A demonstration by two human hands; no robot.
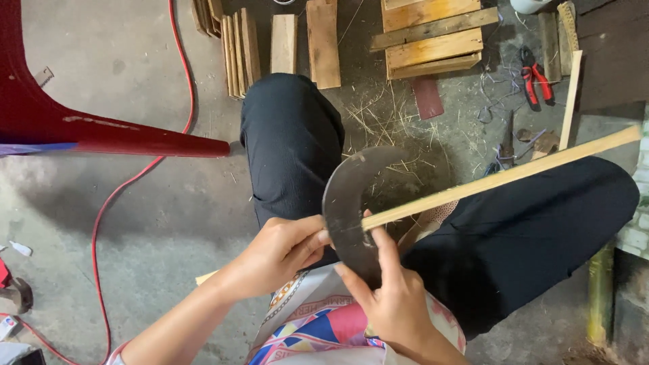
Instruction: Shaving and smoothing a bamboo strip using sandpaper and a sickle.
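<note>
- No signs and no screens show anywhere in the view.
- No clear package or label shows either; the nearest candidates are small and hard to make out.
- A small white scrap (20,249) lies on the concrete floor (149,223) near the left edge; whether it is a wrapper cannot be told.
- A small whitish, box-like item (7,327) sits at the lower left edge, cut off by the frame, its kind unclear.

We are seeing a dark, curved sickle blade (345,203) standing on edge over the lap, while a long pale bamboo strip (500,178) is crossing it, slanting toward two o'clock.
</note>
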